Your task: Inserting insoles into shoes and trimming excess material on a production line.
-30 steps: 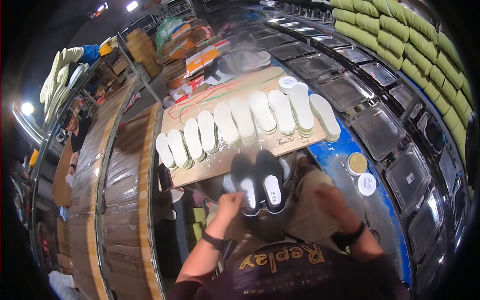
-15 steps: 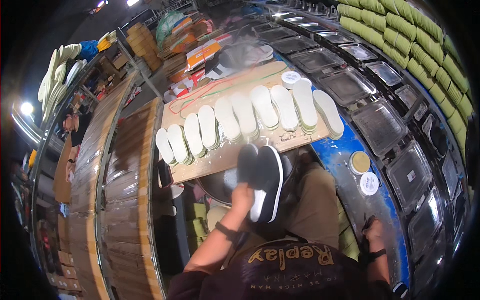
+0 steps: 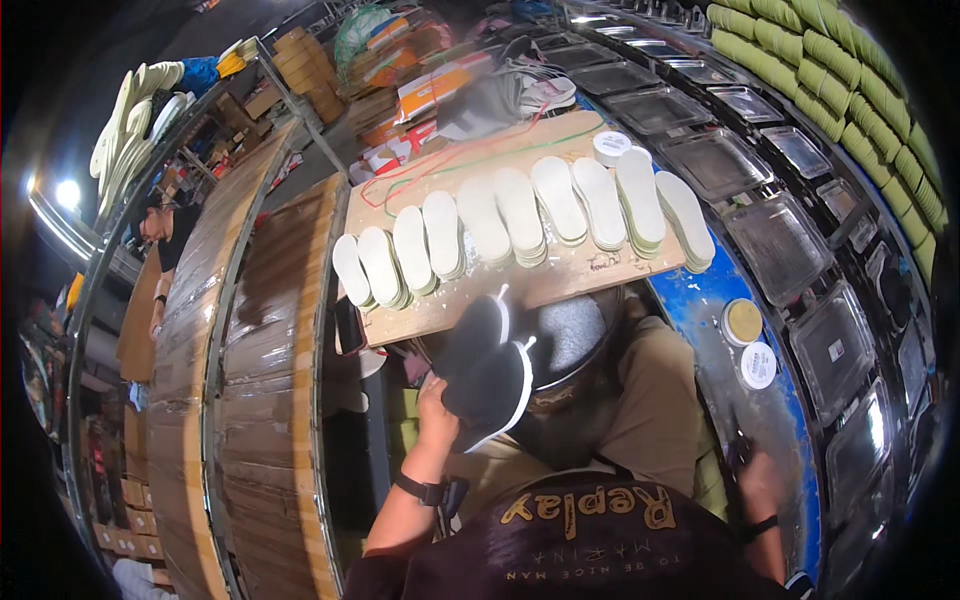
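A pair of black slip-on shoes [image 3: 490,385] with white sole edges is in my left hand [image 3: 436,412], whose fingers are closed round their near left side. The shoes are tilted over my lap, in front of the near edge of a wooden board [image 3: 560,278]. Rows of white insoles [image 3: 487,222] lie in stacks across that board. Low on the right, my right hand [image 3: 762,482] is over the blue bench [image 3: 705,300], smeared by motion. A dark shape shows by its fingers; its kind cannot be made out.
Behind the shoes a dark round tub [image 3: 570,380] stands between my knees. Round tins [image 3: 741,322] sit on the bench, with metal trays [image 3: 785,250] racked beyond. Wrapped brown panels [image 3: 265,350] stand left; another person [image 3: 165,235] is beyond them.
My left hand has moved left and turned the shoes, so their white edges now face right. The right hand has shifted slightly downward and blurred. The whole view has swung a little.
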Available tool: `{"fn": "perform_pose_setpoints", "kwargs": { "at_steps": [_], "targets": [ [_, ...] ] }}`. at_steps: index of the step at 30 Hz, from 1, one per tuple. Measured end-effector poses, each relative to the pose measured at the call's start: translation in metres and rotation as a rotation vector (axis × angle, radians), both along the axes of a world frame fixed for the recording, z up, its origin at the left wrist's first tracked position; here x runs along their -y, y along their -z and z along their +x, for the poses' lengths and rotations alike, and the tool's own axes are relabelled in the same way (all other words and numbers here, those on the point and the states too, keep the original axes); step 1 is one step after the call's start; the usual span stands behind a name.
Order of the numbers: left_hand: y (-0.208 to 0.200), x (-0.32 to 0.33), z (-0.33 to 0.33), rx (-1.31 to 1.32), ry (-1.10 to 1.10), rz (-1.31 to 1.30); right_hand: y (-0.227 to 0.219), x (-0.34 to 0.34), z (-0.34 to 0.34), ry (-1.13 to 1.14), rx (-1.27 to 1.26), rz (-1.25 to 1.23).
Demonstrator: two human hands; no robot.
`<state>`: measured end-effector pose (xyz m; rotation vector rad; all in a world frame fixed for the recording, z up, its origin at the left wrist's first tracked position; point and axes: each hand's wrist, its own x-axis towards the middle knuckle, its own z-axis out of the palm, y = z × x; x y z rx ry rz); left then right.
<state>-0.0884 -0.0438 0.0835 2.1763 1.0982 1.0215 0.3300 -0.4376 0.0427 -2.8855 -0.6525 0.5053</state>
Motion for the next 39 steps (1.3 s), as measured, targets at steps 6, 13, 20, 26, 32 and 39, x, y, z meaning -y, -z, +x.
{"fn": "perform_pose_setpoints", "kwargs": {
  "at_steps": [6,13,20,26,32,39],
  "targets": [
    [0.012,-0.004,-0.014,-0.152,0.013,0.183,-0.062,-0.153,-0.075,-0.523,-0.274,0.562],
    [0.001,0.011,-0.035,-0.293,-0.011,0.185,-0.1,-0.231,-0.127,-1.006,-0.281,0.391],
    [0.001,0.031,-0.047,-0.21,-0.051,0.097,-0.098,-0.241,-0.116,-1.043,-0.244,0.241],
    [0.0,0.042,-0.049,-0.268,0.155,0.025,-0.097,-0.254,-0.124,-1.047,-0.239,0.334],
    [-0.017,0.041,-0.04,-0.046,0.068,-0.133,-0.074,-0.259,-0.126,-0.983,-0.178,0.184],
    [-0.029,0.023,0.015,1.18,0.289,-1.102,-0.066,-0.242,-0.139,-1.054,-0.317,0.247]
  ]
}}
